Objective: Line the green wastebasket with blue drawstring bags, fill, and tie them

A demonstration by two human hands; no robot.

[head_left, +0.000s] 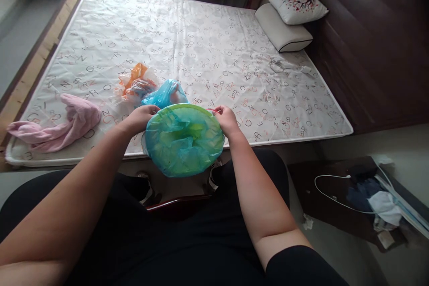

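Note:
A round green trash bin [202, 108], lined with a translucent blue plastic bag [182, 156], is held up before me at the bed's near edge. Its mouth faces me, and the bag lies crumpled inside. My left hand [142, 118] is closed at the upper left of the rim, fingertips partly hidden. On the opposite side, my right hand [226, 120] pinches the rim beside a small red bit. Just behind the bin lie a loose blue plastic bag [164, 94] and a crumpled orange and clear plastic bag [136, 78].
A letter-patterned mattress [214, 58] spreads beyond my hands. On it are a pink cloth [73, 120], a bolster [281, 27] and a flowered pillow [296, 9]. To my lower right, a dark low table [315, 196] carries a white cable and cloths.

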